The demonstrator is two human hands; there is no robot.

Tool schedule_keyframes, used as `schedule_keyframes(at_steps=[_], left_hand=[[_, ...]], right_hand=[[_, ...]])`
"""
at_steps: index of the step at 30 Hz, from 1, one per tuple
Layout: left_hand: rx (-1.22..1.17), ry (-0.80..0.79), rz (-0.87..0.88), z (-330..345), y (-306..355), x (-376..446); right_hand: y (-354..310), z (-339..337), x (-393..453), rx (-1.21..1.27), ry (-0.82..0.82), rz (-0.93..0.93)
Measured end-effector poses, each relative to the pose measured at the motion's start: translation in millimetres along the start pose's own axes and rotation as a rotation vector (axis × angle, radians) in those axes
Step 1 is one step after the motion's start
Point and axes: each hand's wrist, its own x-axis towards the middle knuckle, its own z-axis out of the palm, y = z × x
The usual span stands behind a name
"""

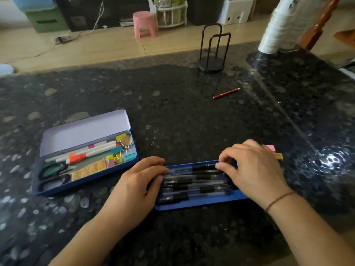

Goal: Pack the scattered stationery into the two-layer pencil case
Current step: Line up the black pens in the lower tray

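Observation:
A blue pencil case [57, 189] lies open at the left, its lilac lid [84, 131] tipped back. Inside are scissors [51, 175], markers [86, 152], binder clips and sticky tabs. In front of me a separate blue tray [192, 205] holds several black gel pens [194, 182] lying side by side. My left hand [138, 181] presses on the pens' left ends. My right hand [251, 167] rests on their right ends, fingertips pinching the rearmost pen. A red pencil [226, 93] lies alone farther back on the dark stone counter.
A pink eraser [270, 147] and a tan one [278, 156] sit just behind my right hand. A black wire stand [211, 62] is at the counter's far edge, and a stack of white cups [284, 24] at the back right. The floor beyond holds a pink stool [144, 24].

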Motion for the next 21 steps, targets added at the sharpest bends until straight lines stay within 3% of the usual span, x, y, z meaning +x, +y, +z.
schedule_keyframes(at_steps=[8, 17, 21], left_hand=[[0.043, 0.016, -0.007, -1.0, 4.9, -0.3], [0.136, -0.020, 0.042, 0.7, 4.1, -1.1], [0.145, -0.013, 0.035, 1.5, 4.4, -0.8]], right_hand=[[-5.7, -6.4, -2.5, 0.096, 0.020, 0.070], [1.2, -12.4, -1.7, 0.113, -0.195, 0.098], [1.2, -11.3, -1.2, 0.126, -0.206, 0.095]])
